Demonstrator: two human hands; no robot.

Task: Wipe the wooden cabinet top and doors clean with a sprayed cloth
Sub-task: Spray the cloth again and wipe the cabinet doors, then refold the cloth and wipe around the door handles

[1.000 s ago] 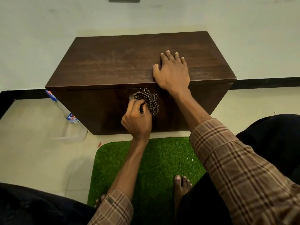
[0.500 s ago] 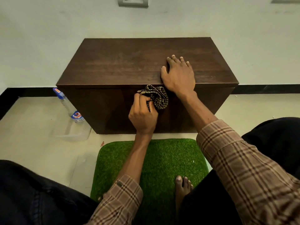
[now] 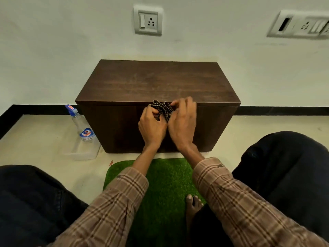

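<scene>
A low dark wooden cabinet [image 3: 156, 82] stands against the white wall, its doors facing me. A small dark checked cloth [image 3: 162, 108] is bunched in front of the top front edge of the cabinet. My left hand [image 3: 152, 126] grips its left side and my right hand [image 3: 182, 122] grips its right side, both held close together before the doors. The middle of the door fronts is hidden behind my hands.
A clear spray bottle [image 3: 81, 129] with a blue nozzle stands on the tiled floor left of the cabinet. A green grass mat [image 3: 165, 182] lies in front, with my bare foot [image 3: 193, 204] on it. My knees frame both sides. Wall sockets [image 3: 148, 20] are above.
My right hand has left the cabinet top and come down to take the cloth beside my left hand. The view has tilted up, showing more wall.
</scene>
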